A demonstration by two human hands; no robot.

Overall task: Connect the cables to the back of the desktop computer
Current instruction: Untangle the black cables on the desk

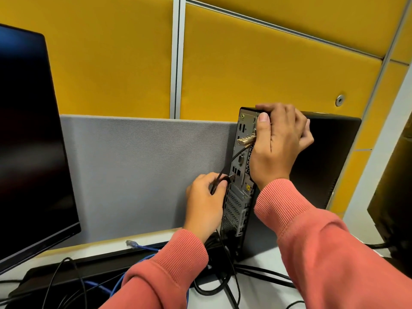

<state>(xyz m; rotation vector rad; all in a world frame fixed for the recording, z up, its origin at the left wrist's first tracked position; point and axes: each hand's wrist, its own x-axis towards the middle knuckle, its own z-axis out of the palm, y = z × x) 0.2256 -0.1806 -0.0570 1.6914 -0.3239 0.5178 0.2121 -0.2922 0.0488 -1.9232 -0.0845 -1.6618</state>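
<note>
Clearly, you had stood the slim black desktop computer tower [323, 157] upright on the white counter [263, 293], at the far right against the grey fabric divider [138, 170], with its perforated metal back panel [239, 197] turned toward you so the ports faced your hands. Your right hand [281, 141] was clamped over the tower's top rear corner, fingers [269, 107] curled over the top edge and thumb down the back panel, probably to brace the case against the push of plugging in. Your left hand [206, 197] pinched the plug of a thin black cable [225, 169] and held it at a port midway down the panel; whether it was seated I cannot tell. A brass-coloured connector [245, 139] already jutted from the upper panel. The loose blue network cable [142, 247] lay unplugged on the near counter, left of the tower, beside the dark flat monitor [29, 141].
</note>
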